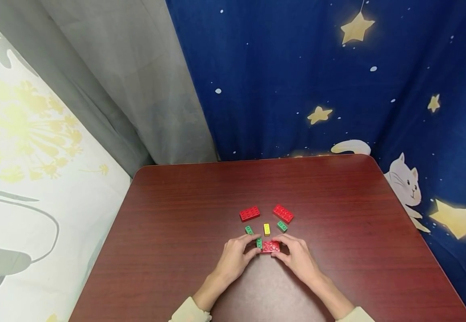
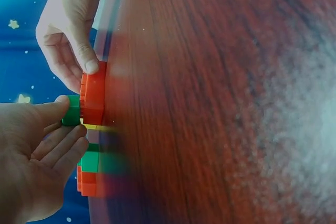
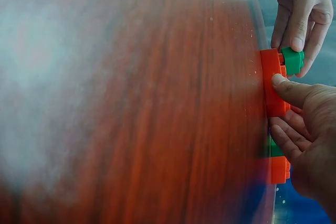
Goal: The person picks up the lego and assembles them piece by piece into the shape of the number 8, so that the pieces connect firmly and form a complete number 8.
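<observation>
Green brick, red brick: hands seemingly pinch these.

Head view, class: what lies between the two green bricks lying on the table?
The yellow brick lies between them, as the head view shows.

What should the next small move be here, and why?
Probably the left hand should press the green brick it pinches down: that brick is over the left end of the red brick, a slight gap seems to show between them, and the right hand holds the red one.
</observation>
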A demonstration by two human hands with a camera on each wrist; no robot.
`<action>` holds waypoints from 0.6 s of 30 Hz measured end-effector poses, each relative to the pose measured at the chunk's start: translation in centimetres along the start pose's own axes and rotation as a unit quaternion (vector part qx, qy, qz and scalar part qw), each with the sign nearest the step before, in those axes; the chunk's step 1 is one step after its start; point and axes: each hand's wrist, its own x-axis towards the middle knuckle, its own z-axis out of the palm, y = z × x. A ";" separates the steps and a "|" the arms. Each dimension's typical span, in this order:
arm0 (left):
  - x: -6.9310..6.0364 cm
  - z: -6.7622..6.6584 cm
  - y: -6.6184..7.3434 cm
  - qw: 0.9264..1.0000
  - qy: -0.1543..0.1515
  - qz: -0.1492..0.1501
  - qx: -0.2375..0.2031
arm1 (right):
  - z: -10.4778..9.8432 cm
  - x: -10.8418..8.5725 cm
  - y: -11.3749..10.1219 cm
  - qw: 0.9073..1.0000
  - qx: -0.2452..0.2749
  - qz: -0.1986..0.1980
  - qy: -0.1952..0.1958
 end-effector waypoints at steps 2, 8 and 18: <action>0.0 0.0 0.0 1.000 0.001 0.003 0.000 | 0.0 0.0 0.1 1.000 0.000 0.000 0.000; 0.1 0.1 0.0 1.000 0.000 0.003 0.001 | 0.1 0.1 0.2 1.000 -0.004 0.000 -0.003; 0.0 0.2 0.2 1.000 -0.011 -0.011 0.002 | 0.2 0.0 0.2 1.000 -0.011 0.013 0.007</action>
